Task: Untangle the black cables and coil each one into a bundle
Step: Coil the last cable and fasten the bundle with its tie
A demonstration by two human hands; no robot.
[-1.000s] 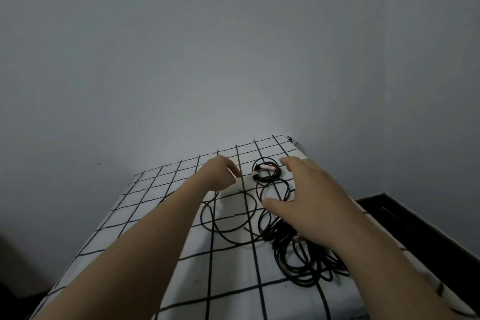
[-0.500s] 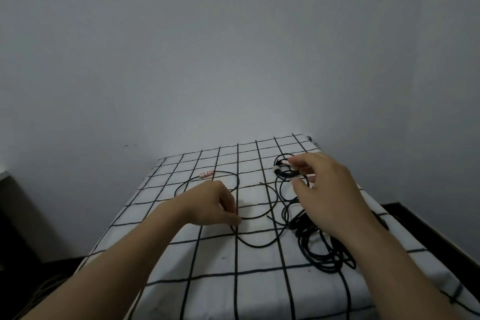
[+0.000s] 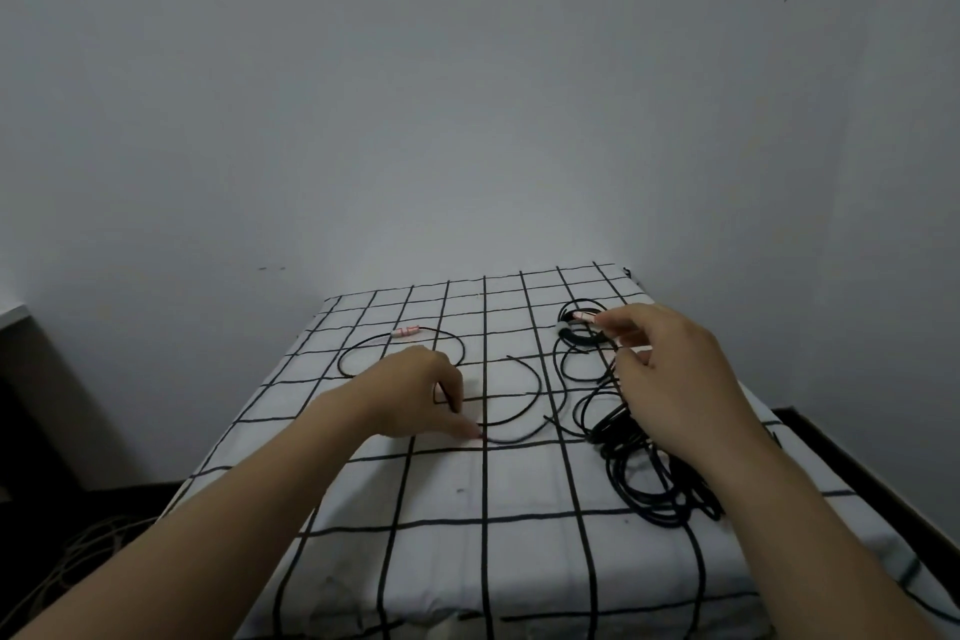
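Now my left hand point(image 3: 415, 395) pinches the loose cable point(image 3: 511, 440), which runs rightward across the checked cloth point(image 3: 519, 561) to the tangle point(image 3: 649, 478) beneath my right hand point(image 3: 675, 379). That hand's fingers reach the small far coil point(image 3: 574, 335); I cannot tell whether they grip it.

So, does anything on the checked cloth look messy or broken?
The black cables by the right hand lie in a tangled heap, loops crossing. One loose cable with a pink plug sprawls toward the left hand. Nothing looks broken or spilled.
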